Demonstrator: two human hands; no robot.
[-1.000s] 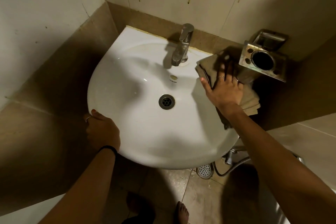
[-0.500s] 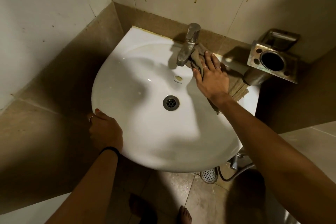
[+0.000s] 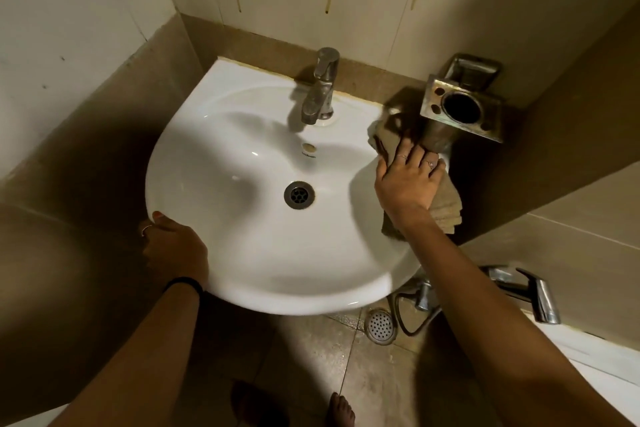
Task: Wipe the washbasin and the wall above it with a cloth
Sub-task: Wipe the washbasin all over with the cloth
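Washbasin (image 3: 242,253), white, wall-mtd, 1 tap (image 3: 320,94) at rear. Cloth (image 3: 446,204), tan, on basin's R rim under R hand (image 3: 408,184), fingers flat, pressing it. L hand (image 3: 173,246): grip curled round front-L rim. Cup holder (image 3: 462,107) beside cloth.

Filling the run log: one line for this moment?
right hand presses cloth on washbasin right rim | left hand grips front-left rim | wall not yet wiped

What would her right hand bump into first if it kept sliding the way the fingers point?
Most likely the metal holder on the wall: the right hand, flat on the cloth, points up toward it. Depth is unclear.
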